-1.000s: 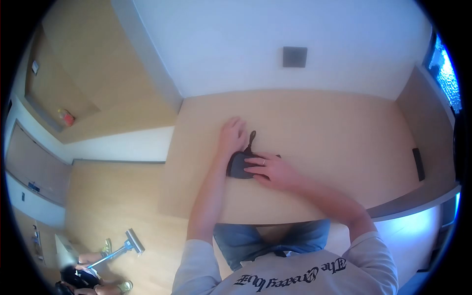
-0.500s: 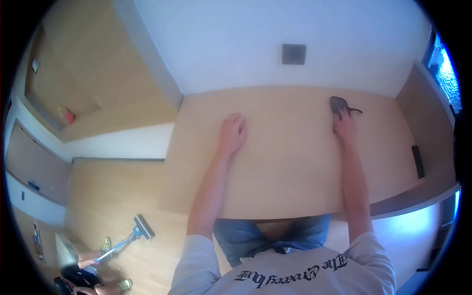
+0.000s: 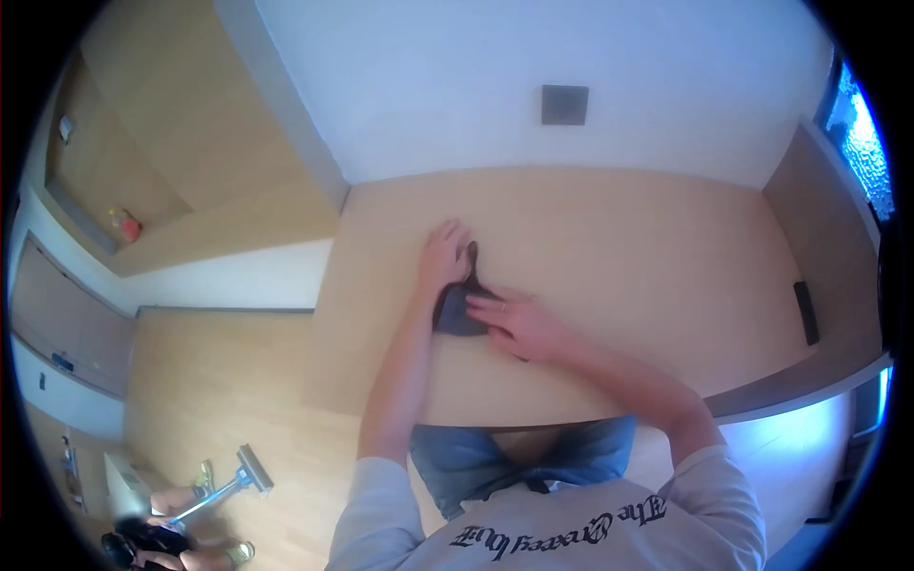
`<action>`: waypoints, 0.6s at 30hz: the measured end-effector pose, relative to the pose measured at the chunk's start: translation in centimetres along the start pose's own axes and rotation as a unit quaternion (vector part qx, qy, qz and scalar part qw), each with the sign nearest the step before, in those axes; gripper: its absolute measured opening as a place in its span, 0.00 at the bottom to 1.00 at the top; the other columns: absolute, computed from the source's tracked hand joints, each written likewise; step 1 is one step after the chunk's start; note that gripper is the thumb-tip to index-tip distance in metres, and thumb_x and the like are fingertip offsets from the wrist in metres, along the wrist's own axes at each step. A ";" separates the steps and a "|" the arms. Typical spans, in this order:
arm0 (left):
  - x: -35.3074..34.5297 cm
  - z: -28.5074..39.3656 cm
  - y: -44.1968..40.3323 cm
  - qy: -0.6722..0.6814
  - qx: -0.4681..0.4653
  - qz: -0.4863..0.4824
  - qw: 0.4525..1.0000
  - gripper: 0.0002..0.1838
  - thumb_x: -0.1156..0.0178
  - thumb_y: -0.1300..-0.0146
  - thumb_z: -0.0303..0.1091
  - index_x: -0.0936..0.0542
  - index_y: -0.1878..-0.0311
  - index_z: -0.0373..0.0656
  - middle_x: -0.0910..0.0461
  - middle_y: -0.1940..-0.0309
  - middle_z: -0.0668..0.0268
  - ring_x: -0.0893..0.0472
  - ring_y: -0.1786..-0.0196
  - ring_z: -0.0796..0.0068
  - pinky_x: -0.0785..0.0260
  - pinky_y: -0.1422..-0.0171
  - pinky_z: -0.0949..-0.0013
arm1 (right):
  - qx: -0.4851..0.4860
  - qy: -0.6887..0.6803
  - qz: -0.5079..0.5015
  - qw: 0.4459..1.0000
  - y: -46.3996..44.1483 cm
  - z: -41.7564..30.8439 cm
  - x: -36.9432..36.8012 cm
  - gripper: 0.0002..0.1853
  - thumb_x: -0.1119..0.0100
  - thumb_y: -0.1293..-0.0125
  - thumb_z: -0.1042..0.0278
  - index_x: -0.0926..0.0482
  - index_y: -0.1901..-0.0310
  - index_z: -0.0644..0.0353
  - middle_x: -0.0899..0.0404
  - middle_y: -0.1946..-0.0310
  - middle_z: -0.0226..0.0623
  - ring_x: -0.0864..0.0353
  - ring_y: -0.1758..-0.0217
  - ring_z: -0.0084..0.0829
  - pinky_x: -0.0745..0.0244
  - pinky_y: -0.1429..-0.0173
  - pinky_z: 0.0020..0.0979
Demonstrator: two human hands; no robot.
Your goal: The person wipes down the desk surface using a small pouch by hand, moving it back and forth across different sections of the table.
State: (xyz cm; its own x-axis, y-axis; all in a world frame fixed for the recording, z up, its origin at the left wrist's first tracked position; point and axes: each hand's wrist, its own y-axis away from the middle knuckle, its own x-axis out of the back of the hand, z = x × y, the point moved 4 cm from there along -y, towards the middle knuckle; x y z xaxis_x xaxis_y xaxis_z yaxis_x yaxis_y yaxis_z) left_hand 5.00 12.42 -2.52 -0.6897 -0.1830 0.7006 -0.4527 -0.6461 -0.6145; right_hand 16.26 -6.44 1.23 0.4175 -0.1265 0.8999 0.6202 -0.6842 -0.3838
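Observation:
A dark grey cloth [image 3: 459, 314] lies crumpled on the light wood desktop [image 3: 628, 247], left of its middle. My right hand [image 3: 524, 324] presses down on the cloth from the right, its fingers stretched across the fabric and holding it against the surface. A narrow tail of the cloth points up beside my left hand [image 3: 447, 255]. That hand rests on the desktop with loosely spread fingers, and its wrist lies right along the cloth's left edge. Whether the left hand touches the cloth I cannot tell.
A black strip-like object [image 3: 805, 312] is at the desk's right side, by the raised side panel [image 3: 828, 219]. A dark square plate [image 3: 565, 105] sits on the white wall behind. At lower left, another person [image 3: 157, 542] holds a floor mop [image 3: 253, 468].
My right hand has swept the cloth from the far right of the desktop leftward and nearer, up to my left hand. The left hand stays put. The other person's mop has shifted slightly.

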 end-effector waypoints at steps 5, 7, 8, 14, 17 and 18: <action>2.6 2.4 0.4 0.078 0.054 0.048 0.994 0.17 0.45 0.39 0.29 0.23 0.45 0.41 0.24 0.44 0.53 0.26 0.42 0.52 0.34 0.37 0.59 | -0.193 0.194 0.089 0.958 1.1 5.5 2.4 0.25 0.47 0.34 0.58 0.29 0.37 0.58 0.34 0.32 0.38 0.37 0.31 0.48 0.42 0.28 0.46; 4.1 3.4 0.9 0.055 0.068 0.137 0.987 0.16 0.45 0.38 0.28 0.23 0.47 0.40 0.23 0.48 0.53 0.24 0.45 0.52 0.32 0.39 0.58 | -0.223 0.162 0.118 0.954 1.4 7.0 2.4 0.27 0.45 0.34 0.56 0.31 0.36 0.58 0.35 0.32 0.39 0.34 0.33 0.47 0.42 0.29 0.47; 4.3 4.1 1.1 0.057 0.066 0.136 0.987 0.16 0.45 0.38 0.28 0.23 0.47 0.40 0.23 0.48 0.53 0.24 0.45 0.52 0.32 0.39 0.58 | -0.250 0.126 0.140 0.950 1.8 7.5 2.4 0.29 0.44 0.35 0.54 0.32 0.35 0.57 0.36 0.31 0.40 0.32 0.35 0.47 0.43 0.29 0.47; 4.4 12.4 1.2 0.065 0.057 0.022 0.996 0.21 0.40 0.38 0.35 0.27 0.42 0.39 0.26 0.44 0.53 0.26 0.42 0.53 0.33 0.38 0.59 | -0.396 0.119 0.201 0.888 3.8 8.5 5.5 0.24 0.36 0.40 0.55 0.24 0.44 0.57 0.23 0.48 0.41 0.26 0.47 0.45 0.33 0.40 0.45; 2.8 12.5 1.2 -0.028 -0.044 0.103 0.993 0.27 0.38 0.39 0.39 0.30 0.38 0.38 0.26 0.42 0.52 0.26 0.40 0.54 0.33 0.36 0.58 | -0.422 0.044 0.156 0.892 4.1 9.2 7.0 0.18 0.34 0.42 0.57 0.19 0.54 0.58 0.20 0.59 0.38 0.23 0.51 0.42 0.28 0.46 0.41; 2.1 12.0 1.2 -0.023 -0.046 0.083 0.995 0.29 0.37 0.39 0.39 0.31 0.37 0.38 0.26 0.42 0.51 0.26 0.40 0.54 0.33 0.36 0.58 | -0.424 0.042 0.155 0.891 4.3 9.5 7.0 0.18 0.34 0.42 0.57 0.19 0.54 0.58 0.20 0.59 0.38 0.23 0.51 0.42 0.28 0.46 0.41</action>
State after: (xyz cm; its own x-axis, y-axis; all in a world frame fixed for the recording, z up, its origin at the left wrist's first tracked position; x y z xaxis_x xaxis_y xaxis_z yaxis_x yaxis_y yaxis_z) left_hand 9.76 2.37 2.50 -0.7333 -0.3171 0.6014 -0.3860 -0.5340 -0.7523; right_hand 28.16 -3.39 3.93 0.4077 -0.4338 0.8035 -0.2563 -0.8989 -0.3553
